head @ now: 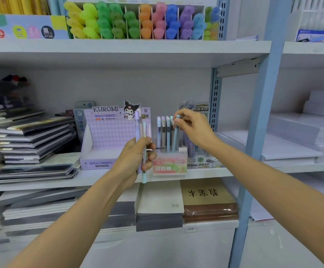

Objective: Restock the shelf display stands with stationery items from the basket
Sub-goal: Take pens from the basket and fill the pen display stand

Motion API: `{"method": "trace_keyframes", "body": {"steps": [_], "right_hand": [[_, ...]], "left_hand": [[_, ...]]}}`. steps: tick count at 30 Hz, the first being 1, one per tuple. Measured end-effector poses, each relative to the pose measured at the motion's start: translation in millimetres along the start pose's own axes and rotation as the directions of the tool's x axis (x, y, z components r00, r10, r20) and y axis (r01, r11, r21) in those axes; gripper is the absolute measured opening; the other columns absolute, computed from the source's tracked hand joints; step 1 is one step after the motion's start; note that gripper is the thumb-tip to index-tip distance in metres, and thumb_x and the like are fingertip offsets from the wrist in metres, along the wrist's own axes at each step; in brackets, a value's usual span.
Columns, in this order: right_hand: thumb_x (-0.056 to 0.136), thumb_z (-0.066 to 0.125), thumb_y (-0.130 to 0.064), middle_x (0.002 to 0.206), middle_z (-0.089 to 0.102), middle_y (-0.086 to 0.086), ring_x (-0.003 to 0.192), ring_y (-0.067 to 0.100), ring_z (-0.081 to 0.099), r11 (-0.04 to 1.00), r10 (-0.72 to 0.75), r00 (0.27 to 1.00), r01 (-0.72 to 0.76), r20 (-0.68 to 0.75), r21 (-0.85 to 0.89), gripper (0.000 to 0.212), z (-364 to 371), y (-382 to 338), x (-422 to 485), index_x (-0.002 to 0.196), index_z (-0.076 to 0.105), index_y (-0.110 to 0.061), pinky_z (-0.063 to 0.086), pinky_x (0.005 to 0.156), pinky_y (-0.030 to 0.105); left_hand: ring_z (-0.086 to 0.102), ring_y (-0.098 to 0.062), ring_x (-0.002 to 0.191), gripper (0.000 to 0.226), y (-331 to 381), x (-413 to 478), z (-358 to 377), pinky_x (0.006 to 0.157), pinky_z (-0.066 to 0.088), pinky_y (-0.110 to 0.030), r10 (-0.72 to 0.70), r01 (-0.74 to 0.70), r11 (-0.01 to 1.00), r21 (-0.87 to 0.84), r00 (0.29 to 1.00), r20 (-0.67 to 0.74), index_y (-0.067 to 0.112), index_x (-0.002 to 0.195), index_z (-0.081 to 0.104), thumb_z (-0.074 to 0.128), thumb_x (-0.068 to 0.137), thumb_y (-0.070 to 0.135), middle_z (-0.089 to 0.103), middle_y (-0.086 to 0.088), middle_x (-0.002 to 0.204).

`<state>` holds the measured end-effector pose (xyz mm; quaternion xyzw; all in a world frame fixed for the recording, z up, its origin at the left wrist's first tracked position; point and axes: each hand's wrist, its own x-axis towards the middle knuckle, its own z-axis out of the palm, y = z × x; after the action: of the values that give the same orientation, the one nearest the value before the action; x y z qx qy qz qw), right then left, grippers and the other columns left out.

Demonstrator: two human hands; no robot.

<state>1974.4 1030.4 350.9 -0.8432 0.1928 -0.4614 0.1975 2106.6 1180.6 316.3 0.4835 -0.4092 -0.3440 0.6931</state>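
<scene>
My left hand (138,155) grips a small bunch of pastel pens (140,128) upright in front of the middle shelf. My right hand (192,128) pinches the top of a teal pen (176,134) that stands slanted in the clear pink "Fruit Soda" display stand (169,165). Several other pens (164,132) stand in that stand. Left of it sits an empty purple Kuromi display box (107,132). The basket is out of view.
Stacked dark notebooks (33,140) fill the shelf's left. A green-labelled pen display (200,159) stands right of the pink stand, by the blue upright (261,113). Coloured highlighters (138,22) line the shelf above. Paper stacks (311,136) lie right; pads (176,202) below.
</scene>
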Motion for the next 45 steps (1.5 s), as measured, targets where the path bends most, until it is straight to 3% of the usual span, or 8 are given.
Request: {"method": "trace_keyframes", "body": {"steps": [3, 13, 19, 23, 28, 33, 38, 45], "right_hand": [[0.096, 0.057, -0.018, 0.083, 0.072, 0.001, 0.082, 0.021, 0.068, 1.000, 0.020, 1.000, -0.020, -0.012, -0.011, 0.011, 3.8, -1.4, 1.4, 0.107, 0.055, -0.015, 0.056, 0.081, 0.041], [0.091, 0.064, -0.026, 0.099, 0.052, -0.001, 0.084, 0.009, 0.047, 0.978, 0.079, 0.991, -0.097, -0.105, -0.183, 0.019, 8.8, 2.9, 0.5, 0.108, 0.067, -0.015, 0.041, 0.077, 0.026], [0.096, 0.058, -0.026, 0.088, 0.067, -0.003, 0.068, -0.003, 0.060, 0.923, 0.059, 0.993, -0.094, 0.103, 0.373, 0.019, -3.0, -29.7, -16.7, 0.110, 0.065, -0.014, 0.048, 0.059, 0.014], [0.090, 0.066, -0.016, 0.075, 0.068, -0.001, 0.062, 0.008, 0.060, 0.895, 0.026, 0.975, -0.121, 0.221, 0.430, 0.009, -7.3, -42.6, -20.8, 0.096, 0.070, -0.010, 0.047, 0.054, 0.017], [0.091, 0.064, -0.010, 0.073, 0.070, 0.003, 0.064, 0.012, 0.066, 0.855, 0.075, 0.995, -0.096, 0.061, 0.510, 0.005, -27.3, -42.1, -22.6, 0.092, 0.068, -0.008, 0.053, 0.059, 0.019], [0.093, 0.061, -0.009, 0.079, 0.072, 0.008, 0.071, 0.018, 0.069, 0.781, 0.197, 0.978, -0.117, -0.065, 0.613, 0.009, -48.3, -35.0, -28.6, 0.098, 0.066, -0.003, 0.058, 0.069, 0.025], [0.090, 0.062, -0.005, 0.082, 0.072, 0.010, 0.072, 0.018, 0.069, 0.763, 0.179, 0.973, -0.232, 0.148, 0.603, 0.012, -56.5, -29.6, -44.1, 0.101, 0.066, -0.002, 0.058, 0.069, 0.023], [0.086, 0.070, -0.011, 0.093, 0.074, 0.011, 0.084, 0.022, 0.070, 0.873, 0.020, 0.849, -0.272, 0.528, 0.404, 0.015, -50.0, -30.5, -67.6, 0.100, 0.070, -0.007, 0.058, 0.079, 0.028]], "left_hand": [[0.040, -0.015, 0.053, 0.016, -0.5, -1.8, -1.4, 0.037, 0.023, -0.022, 0.002, -0.004, 0.999, 0.052, 0.999, 0.038, 0.007, 0.086, 0.048, 0.046, 0.100, 0.016, 0.053, -0.009, 0.074], [0.046, -0.012, 0.052, 0.018, 3.8, -13.0, 3.7, 0.037, 0.035, -0.020, 0.051, -0.053, 0.998, 0.015, 0.992, 0.114, 0.004, 0.093, 0.054, 0.048, 0.101, 0.019, 0.056, -0.004, 0.071], [0.049, -0.011, 0.052, 0.023, 2.9, -17.2, 9.4, 0.040, 0.039, -0.020, 0.046, -0.056, 0.997, 0.057, 0.986, 0.157, 0.003, 0.100, 0.060, 0.048, 0.101, 0.023, 0.058, 0.000, 0.067], [0.059, -0.014, 0.056, 0.029, 3.2, -20.3, 16.3, 0.048, 0.049, -0.023, 0.073, -0.091, 0.990, 0.103, 0.983, 0.166, 0.006, 0.106, 0.065, 0.046, 0.101, 0.028, 0.067, -0.006, 0.073], [0.073, -0.024, 0.080, 0.028, 7.1, -23.9, 14.5, 0.069, 0.060, -0.030, 0.065, -0.074, 0.992, 0.097, 0.994, 0.093, 0.012, 0.110, 0.065, 0.044, 0.102, 0.029, 0.075, -0.012, 0.096], [0.047, -0.011, 0.043, 0.021, 10.8, -28.1, 8.8, 0.036, 0.032, -0.018, 0.034, -0.032, 0.996, 0.087, 0.999, -0.025, 0.009, 0.104, 0.064, 0.054, 0.099, 0.027, 0.068, -0.004, 0.076], [0.032, -0.010, 0.040, 0.020, 19.5, -29.0, 9.0, 0.036, 0.027, -0.017, 0.079, -0.077, 0.997, 0.019, 0.974, -0.210, 0.006, 0.093, 0.068, 0.074, 0.083, 0.022, 0.056, -0.009, 0.066], [0.037, -0.006, 0.038, 0.016, 28.1, -37.1, 23.7, 0.037, 0.029, -0.015, 0.168, -0.209, 0.963, -0.168, 0.959, -0.229, 0.015, 0.097, 0.070, 0.074, 0.083, 0.022, 0.076, -0.004, 0.091]]}}
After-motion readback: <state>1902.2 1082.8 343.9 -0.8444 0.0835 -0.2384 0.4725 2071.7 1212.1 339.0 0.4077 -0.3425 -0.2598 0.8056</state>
